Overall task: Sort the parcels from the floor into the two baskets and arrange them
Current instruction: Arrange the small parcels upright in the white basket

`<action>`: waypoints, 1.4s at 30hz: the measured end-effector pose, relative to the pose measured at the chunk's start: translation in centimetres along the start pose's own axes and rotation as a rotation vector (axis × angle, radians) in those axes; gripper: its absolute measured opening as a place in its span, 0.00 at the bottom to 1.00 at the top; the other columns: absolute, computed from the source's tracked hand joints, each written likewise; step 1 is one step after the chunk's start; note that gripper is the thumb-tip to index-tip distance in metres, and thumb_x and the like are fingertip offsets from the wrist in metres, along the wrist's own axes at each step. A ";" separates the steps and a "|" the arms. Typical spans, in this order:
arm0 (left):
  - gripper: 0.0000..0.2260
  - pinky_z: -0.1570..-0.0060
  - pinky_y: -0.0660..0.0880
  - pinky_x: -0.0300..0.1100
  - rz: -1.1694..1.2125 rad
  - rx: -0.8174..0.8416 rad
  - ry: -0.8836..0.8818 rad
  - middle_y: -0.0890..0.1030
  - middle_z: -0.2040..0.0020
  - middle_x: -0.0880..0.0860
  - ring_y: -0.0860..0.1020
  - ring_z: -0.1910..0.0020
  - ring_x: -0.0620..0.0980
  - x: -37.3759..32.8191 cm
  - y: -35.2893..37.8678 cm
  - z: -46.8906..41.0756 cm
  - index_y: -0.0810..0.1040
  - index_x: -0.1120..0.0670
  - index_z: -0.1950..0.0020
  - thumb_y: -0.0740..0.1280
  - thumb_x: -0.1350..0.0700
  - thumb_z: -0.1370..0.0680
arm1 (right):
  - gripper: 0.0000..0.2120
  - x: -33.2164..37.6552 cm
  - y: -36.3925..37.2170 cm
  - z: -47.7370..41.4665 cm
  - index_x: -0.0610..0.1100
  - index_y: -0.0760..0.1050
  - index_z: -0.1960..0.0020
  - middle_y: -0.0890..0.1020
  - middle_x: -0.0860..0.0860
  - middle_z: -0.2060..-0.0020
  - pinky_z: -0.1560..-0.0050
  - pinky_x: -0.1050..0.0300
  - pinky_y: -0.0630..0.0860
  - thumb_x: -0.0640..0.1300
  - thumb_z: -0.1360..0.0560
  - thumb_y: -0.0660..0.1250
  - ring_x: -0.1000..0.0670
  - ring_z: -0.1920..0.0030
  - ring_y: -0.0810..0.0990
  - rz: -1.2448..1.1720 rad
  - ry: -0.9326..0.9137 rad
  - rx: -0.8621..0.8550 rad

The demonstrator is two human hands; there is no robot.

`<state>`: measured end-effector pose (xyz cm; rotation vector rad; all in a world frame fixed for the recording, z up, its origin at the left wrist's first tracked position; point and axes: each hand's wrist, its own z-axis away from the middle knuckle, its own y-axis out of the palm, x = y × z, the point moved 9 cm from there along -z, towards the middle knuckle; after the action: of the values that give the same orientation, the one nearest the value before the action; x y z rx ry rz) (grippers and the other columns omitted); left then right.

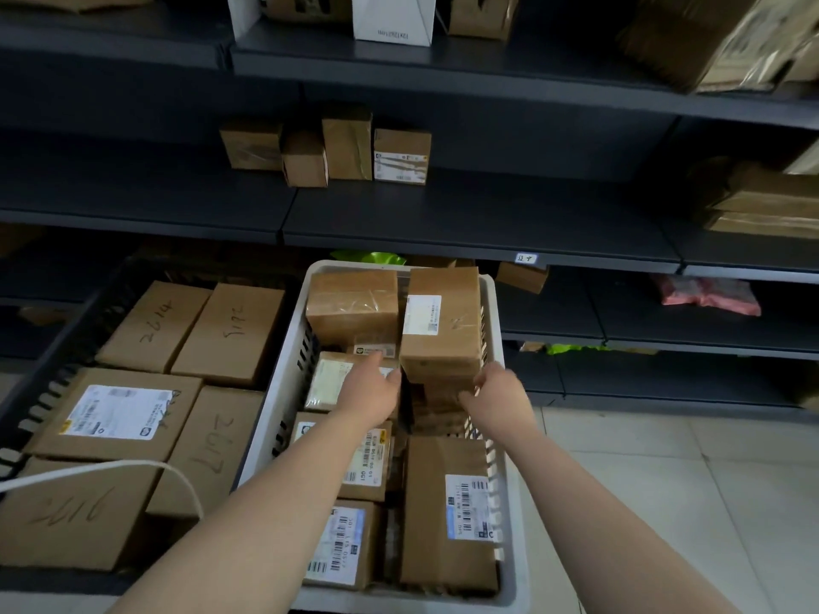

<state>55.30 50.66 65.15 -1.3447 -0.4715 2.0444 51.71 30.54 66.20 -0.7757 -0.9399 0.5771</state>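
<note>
Two baskets sit side by side in front of the dark shelves point(443, 214) on your head cam. The dark basket point(44, 392) on the left is packed with flat brown parcels point(235, 334) that have numbers scrawled on top. The white basket point(283, 392) is just to its right.

The tall parcel point(443, 321) stands upright in the far right corner of the white basket, right beside a taped parcel point(352, 308) in the far left corner. Your left hand point(372, 392) lies against the tall parcel's left side, fingers straight, index pointing away from you. Your right hand point(501, 396) is at its near right edge, fingers curled onto the cardboard.

More labelled boxes fill the near half of the white basket, with a big labelled parcel point(447, 511) in the near right corner. A white cable point(88, 469) drapes over the dark basket's near left corner. Four small boxes point(328, 148) sit on the shelf above.
</note>
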 end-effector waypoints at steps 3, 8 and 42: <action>0.19 0.36 0.70 0.45 0.106 0.062 0.019 0.72 0.30 0.52 0.72 0.34 0.52 -2.1 0.9 -1.3 0.67 0.53 0.27 0.58 0.52 0.17 | 0.25 1.0 -1.9 -0.9 0.43 0.65 0.31 0.71 0.45 0.37 0.47 0.53 0.75 0.44 0.25 0.69 0.45 0.44 0.76 -0.143 -0.020 -0.048; 0.16 0.40 0.70 0.43 0.259 0.068 -0.001 0.74 0.32 0.50 0.73 0.34 0.52 -3.6 1.2 -1.8 0.70 0.53 0.30 0.59 0.53 0.18 | 0.22 0.7 -1.6 -1.6 0.41 0.67 0.30 0.77 0.51 0.51 0.59 0.59 0.77 0.43 0.22 0.66 0.54 0.58 0.76 -0.527 0.078 0.075; 0.44 0.33 0.61 0.48 -0.564 -0.180 0.308 0.64 0.31 0.50 0.64 0.33 0.51 -2.0 -7.4 3.5 0.56 0.40 0.26 0.69 0.36 0.39 | 0.05 1.4 3.9 1.5 0.40 0.78 0.51 0.77 0.47 0.66 0.59 0.55 0.76 0.38 0.22 0.63 0.50 0.65 0.75 -0.653 0.133 0.314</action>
<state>54.93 54.85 72.43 -1.4019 -0.8013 1.3385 50.65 34.39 64.28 -0.1937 -0.8881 0.0896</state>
